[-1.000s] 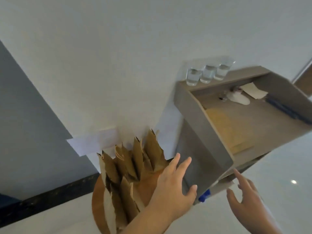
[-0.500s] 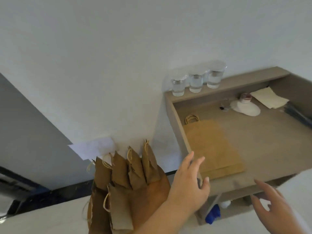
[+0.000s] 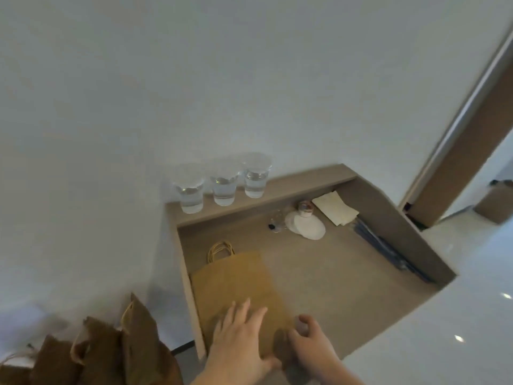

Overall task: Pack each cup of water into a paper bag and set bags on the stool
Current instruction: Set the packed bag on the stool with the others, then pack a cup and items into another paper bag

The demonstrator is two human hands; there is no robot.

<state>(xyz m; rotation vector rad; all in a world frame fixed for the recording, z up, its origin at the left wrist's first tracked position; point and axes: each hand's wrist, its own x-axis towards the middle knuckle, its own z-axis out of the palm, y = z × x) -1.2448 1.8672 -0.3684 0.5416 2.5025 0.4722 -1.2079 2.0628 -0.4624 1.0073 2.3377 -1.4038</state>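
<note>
Three clear cups of water line the counter's raised back ledge, at its left end.

No writing shows anywhere. The cups (image 3: pixel 224 187) are clear plastic, partly filled. A plain brown paper bag (image 3: pixel 238 290) lies flat against the counter (image 3: pixel 347 276) left edge, handles toward the ledge. The left hand (image 3: pixel 238 345) presses flat on its near end, fingers spread; the right hand (image 3: pixel 311 345) pinches the bag's near corner. Standing bags (image 3: pixel 138 348) cluster lower left.

Two bare hands enter at the near edge. Left hand (image 3: pixel 238 343): no glove, ring, watch or strap visible; bare wrist and forearm, no sleeve in view. Right hand (image 3: pixel 311 348): likewise bare, no jewellery or covering; forearm uncovered to the frame edge. Motion blur obscures nail detail.
</note>
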